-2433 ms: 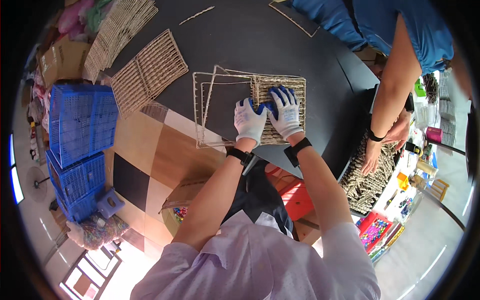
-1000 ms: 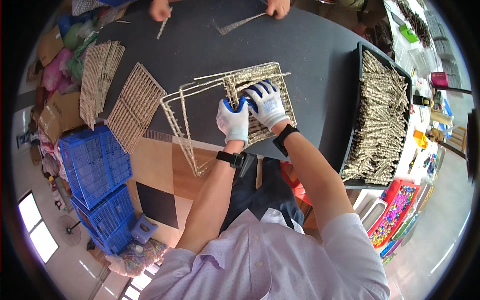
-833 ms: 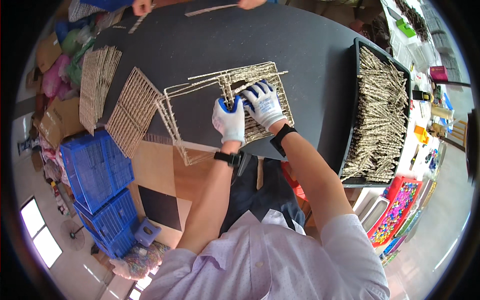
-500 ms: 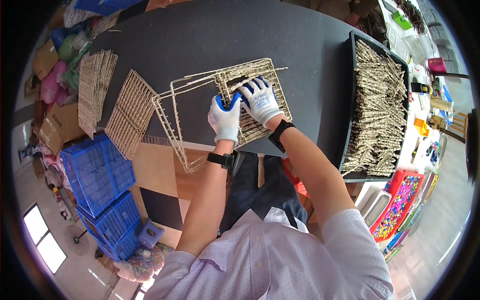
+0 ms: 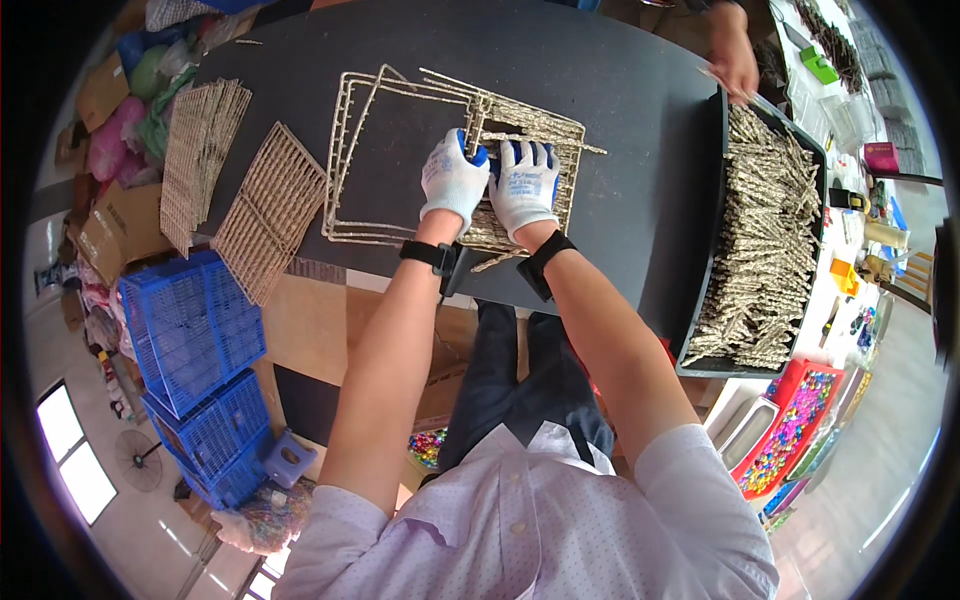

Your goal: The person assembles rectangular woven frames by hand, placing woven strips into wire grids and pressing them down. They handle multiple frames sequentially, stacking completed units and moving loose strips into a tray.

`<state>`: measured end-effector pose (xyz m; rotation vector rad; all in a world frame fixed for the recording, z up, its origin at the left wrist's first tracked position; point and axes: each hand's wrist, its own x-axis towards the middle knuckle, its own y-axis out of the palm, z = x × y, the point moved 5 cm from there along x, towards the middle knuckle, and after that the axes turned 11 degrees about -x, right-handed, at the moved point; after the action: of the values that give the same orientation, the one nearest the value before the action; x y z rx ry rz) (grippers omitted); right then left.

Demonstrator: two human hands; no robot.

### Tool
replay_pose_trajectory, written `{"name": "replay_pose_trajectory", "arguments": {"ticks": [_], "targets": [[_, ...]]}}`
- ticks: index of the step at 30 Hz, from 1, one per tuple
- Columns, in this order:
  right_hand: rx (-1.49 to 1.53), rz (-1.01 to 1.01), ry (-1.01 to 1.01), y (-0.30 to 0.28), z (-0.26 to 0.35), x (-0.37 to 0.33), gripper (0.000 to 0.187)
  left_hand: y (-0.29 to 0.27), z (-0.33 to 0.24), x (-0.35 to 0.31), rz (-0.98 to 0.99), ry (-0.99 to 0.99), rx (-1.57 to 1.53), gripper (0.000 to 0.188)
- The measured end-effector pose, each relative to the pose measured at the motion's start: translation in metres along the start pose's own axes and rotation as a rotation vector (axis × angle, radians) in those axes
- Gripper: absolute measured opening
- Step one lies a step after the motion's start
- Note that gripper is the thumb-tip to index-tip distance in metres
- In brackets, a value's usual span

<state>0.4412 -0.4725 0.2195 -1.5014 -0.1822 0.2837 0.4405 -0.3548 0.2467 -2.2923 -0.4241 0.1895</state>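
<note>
In blue-palmed white gloves, both my hands work on a gold wire frame (image 5: 336, 160) lying near the table's front edge. Its right part is filled by a panel of twisted gold strands (image 5: 540, 122), with a gap near the top. My left hand (image 5: 452, 180) is closed round the frame's middle bar, thumb and forefinger either side of it. Just to the right, my right hand (image 5: 524, 186) rests on the panel, its fingers bent down over the strands; their tips are partly hidden. Loose strand ends stick out past the panel's right side and front edge.
A black tray (image 5: 716, 225) piled with twisted strands (image 5: 765, 250) stands at the right; another person's hand (image 5: 734, 55) reaches to its far end. Finished-looking slatted panels (image 5: 270, 213) lie at the left. Blue plastic crates (image 5: 195, 330) are stacked below the table's left side.
The frame has turned squarer to me and moved farther onto the table. My right hand has straightened beside the left. Another person's hand has come in at the tray's far end.
</note>
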Motion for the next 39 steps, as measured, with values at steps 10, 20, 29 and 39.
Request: {"name": "replay_pose_trajectory", "arguments": {"ticks": [10,20,29,39], "targets": [[-0.148,0.274,-0.319,-0.026,-0.016,-0.005,0.098,0.007,0.007,0.012,0.117,-0.057,0.075,0.037],[-0.064,0.326,-0.343,-0.028,-0.015,0.001,0.106,0.007,0.004,0.019,0.069,0.032,0.035,0.035],[-0.197,0.375,-0.354,-0.023,-0.012,0.007,0.106,0.002,-0.007,0.017,0.059,0.111,0.054,0.034],[-0.241,0.356,-0.406,-0.027,-0.005,0.003,0.101,-0.008,-0.033,0.014,0.031,0.154,0.094,0.036]]}}
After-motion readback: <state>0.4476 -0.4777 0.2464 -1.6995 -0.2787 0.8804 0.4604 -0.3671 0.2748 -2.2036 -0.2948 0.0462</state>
